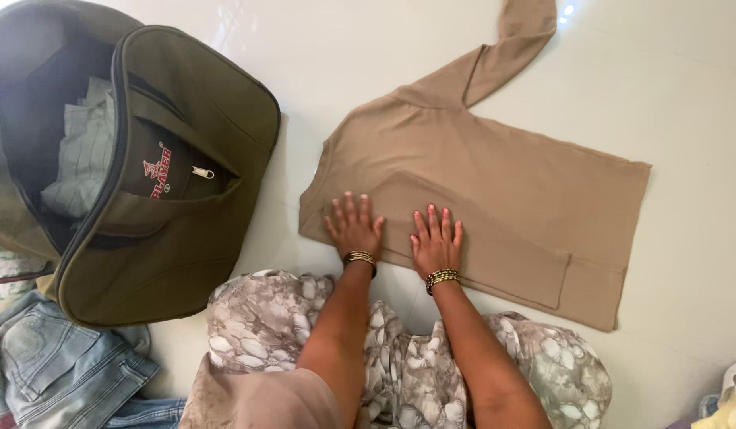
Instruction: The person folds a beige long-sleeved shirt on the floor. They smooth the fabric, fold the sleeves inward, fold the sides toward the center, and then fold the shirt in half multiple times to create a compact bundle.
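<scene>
A tan long-sleeved top [511,191] lies flat on the white floor, one sleeve folded across its front and the other stretching toward the far edge of view. My left hand [354,225] rests palm down on the near edge of the top, fingers spread. My right hand [435,238] presses flat beside it, a hand's width to the right. Both wrists wear gold bangles. Neither hand grips anything.
An open olive-green bag [185,246] stands at the left with a pale checked garment [86,151] inside. Denim jeans [58,373] lie at the lower left. My patterned clothing [408,373] covers my knees at the bottom. Bits of cloth [730,397] show at the lower right.
</scene>
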